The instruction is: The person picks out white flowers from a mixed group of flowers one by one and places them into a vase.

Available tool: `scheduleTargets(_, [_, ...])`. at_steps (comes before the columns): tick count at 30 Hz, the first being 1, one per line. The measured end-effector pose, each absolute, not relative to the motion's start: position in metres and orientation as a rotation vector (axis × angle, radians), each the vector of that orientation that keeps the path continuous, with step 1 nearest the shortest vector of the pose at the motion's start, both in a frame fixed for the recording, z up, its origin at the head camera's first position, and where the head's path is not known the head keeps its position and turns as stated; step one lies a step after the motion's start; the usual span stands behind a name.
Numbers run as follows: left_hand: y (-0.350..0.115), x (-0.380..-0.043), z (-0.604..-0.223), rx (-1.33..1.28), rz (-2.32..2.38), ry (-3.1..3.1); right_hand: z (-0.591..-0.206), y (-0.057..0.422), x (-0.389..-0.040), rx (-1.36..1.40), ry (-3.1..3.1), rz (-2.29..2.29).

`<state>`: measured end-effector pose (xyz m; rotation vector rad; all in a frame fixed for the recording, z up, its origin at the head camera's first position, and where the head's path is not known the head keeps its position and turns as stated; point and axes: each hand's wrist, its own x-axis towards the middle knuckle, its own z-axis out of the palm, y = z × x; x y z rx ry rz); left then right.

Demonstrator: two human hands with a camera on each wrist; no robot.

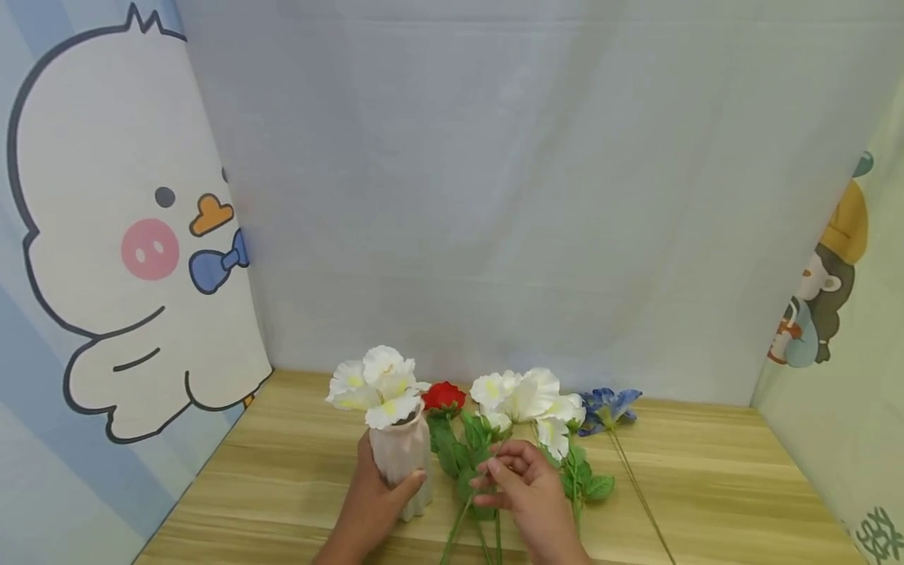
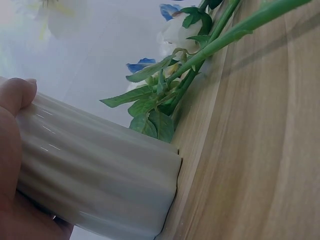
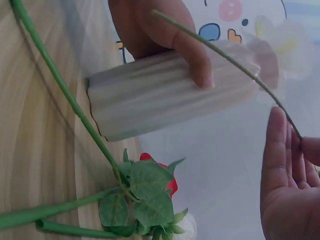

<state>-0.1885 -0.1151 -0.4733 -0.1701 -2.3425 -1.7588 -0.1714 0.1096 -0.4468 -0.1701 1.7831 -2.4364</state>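
Note:
My left hand grips a pale ribbed vase around its side, and the thumb shows across the front in the right wrist view. A white flower with yellow markings stands in its mouth. My right hand pinches a thin green flower stem between thumb and fingers. That stem's lower end slants across in front of the vase, outside it. A white bloom above the right hand appears to belong to this stem, though the join is unclear.
A red rose lies right of the vase, with green leaves and stems around it. Farther right, a blue flower with a long stem lies on the wooden table. A grey sheet hangs behind.

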Motion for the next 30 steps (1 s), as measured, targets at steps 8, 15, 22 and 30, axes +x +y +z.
scheduleTargets(8, [-0.119,-0.203,-0.501,-0.183,-1.755,-2.321,-0.443,0.094,-0.169,-0.227,1.783,-2.64])
scheduleTargets(15, [-0.121,-0.208,-0.512,-0.18,-1.725,-2.314,-0.429,0.088,-0.17,-0.252,1.831,-2.718])
scheduleTargets(22, [-0.118,-0.199,-0.494,-0.161,-1.731,-2.335,-0.414,0.084,-0.174,-0.331,1.909,-2.786])
scheduleTargets(30, [-0.117,-0.196,-0.488,-0.159,-1.736,-2.353,-0.401,0.081,-0.18,-0.468,1.941,-2.834])
